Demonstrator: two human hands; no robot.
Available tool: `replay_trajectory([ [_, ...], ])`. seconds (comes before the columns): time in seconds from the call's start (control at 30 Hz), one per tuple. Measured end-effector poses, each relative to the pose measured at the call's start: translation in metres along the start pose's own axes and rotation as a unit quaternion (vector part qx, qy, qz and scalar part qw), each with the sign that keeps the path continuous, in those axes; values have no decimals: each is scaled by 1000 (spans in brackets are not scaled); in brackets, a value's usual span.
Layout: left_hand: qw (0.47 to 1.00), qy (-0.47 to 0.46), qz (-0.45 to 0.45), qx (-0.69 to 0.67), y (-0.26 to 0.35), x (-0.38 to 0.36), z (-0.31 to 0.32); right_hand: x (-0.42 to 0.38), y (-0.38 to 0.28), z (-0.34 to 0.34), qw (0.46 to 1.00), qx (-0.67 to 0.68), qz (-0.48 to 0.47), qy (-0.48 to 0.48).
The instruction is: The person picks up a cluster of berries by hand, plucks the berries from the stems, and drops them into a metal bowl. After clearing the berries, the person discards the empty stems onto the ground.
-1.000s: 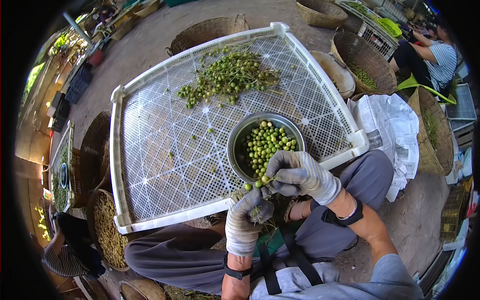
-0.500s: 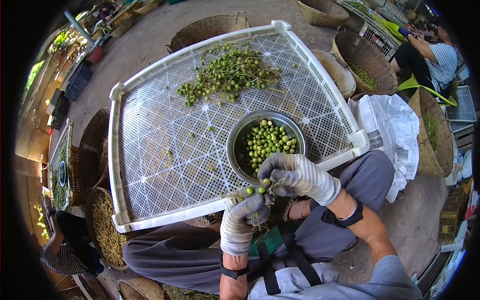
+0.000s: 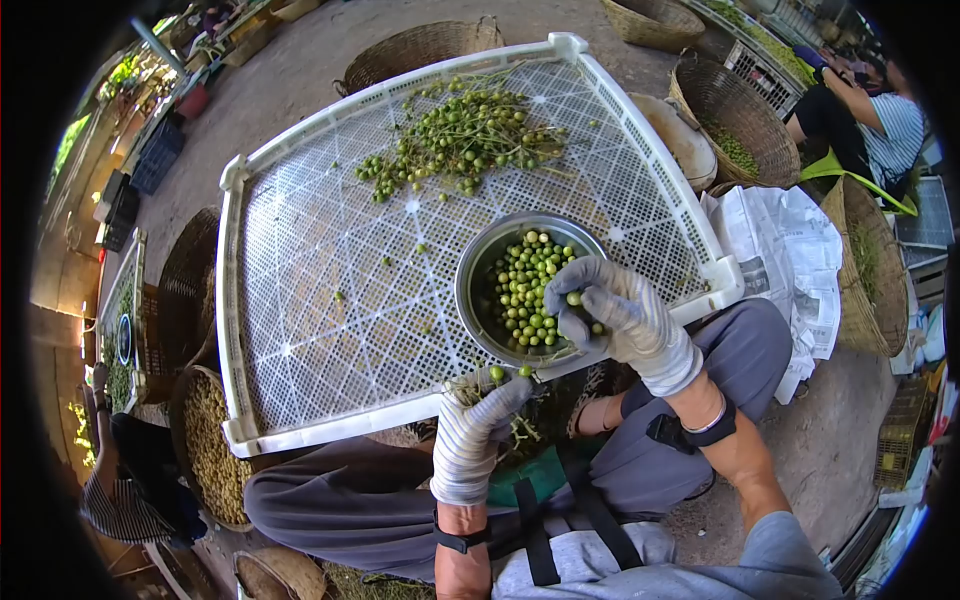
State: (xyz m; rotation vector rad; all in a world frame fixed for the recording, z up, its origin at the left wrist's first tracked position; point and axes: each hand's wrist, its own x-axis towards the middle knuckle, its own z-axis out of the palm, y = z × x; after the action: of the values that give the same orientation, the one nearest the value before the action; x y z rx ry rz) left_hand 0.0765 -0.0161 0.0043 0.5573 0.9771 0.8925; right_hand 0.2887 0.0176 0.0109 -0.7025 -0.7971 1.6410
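Observation:
My right hand (image 3: 622,318), in a striped glove with grey fingertips, is over the right side of a steel bowl (image 3: 464,290). A round green fruit (image 3: 573,298) shows between its thumb and fingers. Loose green fruits (image 3: 528,290) fill much of the bowl. My left hand (image 3: 478,430), gloved alike, is closed around a thin-stemmed sprig in front of the tray's near edge. Two green fruits (image 3: 497,373) stand out above that hand. Farther back on the white mesh tray (image 3: 330,260) lies a heap of fruit on stems (image 3: 465,140).
Wicker baskets surround the tray: one behind it (image 3: 420,55), one at right (image 3: 735,110), one at left holding pale yellowish pieces (image 3: 210,450). Newspaper (image 3: 780,255) lies at the right. Another person (image 3: 885,120) sits at upper right, and one in stripes (image 3: 120,510) at lower left.
My right hand has moved away from the left, rightward and up to the bowl, with a fruit in its fingers. My left hand has shifted slightly left and still grips the sprig.

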Motion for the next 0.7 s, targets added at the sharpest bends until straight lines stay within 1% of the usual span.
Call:
replay_trajectory([
  [0.03,1000,1,-1,-1,4,-2,5,-2,-3,-2,1000,0,2,0],
  [0.1,990,14,45,130,11,-6,15,-6,-10,-5,986,-164,3,-27],
  [0.13,988,11,53,147,10,-5,16,-10,-18,7,947,-319,-14,3],
  [0.17,988,13,52,146,8,-5,17,-13,-18,14,948,-319,-12,3],
  [0.23,969,24,117,216,3,-3,18,-16,-15,23,943,-325,57,-44],
  [0.27,969,29,105,223,0,-2,16,-16,-10,21,900,-431,22,-68],
  [0.3,968,30,104,224,-3,-2,16,-15,-3,18,900,-430,22,-69],
  [0.37,968,49,132,209,-8,-2,19,-14,11,14,828,-535,-143,-89],
  [0.43,968,56,125,208,-10,-2,22,-14,10,14,824,-539,-148,-91],
  [0.5,976,65,142,155,-17,-2,24,-17,5,19,873,-478,-63,-68],
  [0.53,976,65,141,155,-18,-4,25,-17,6,18,873,-478,-63,-68],
  [0.6,992,81,71,69,-16,-7,28,-16,11,16,852,-513,-82,-66],
  [0.63,992,80,71,69,-16,-7,30,-16,13,15,852,-514,-82,-66],
  [0.7,994,93,57,19,-15,-7,35,-17,17,16,854,-506,-111,-52],
])
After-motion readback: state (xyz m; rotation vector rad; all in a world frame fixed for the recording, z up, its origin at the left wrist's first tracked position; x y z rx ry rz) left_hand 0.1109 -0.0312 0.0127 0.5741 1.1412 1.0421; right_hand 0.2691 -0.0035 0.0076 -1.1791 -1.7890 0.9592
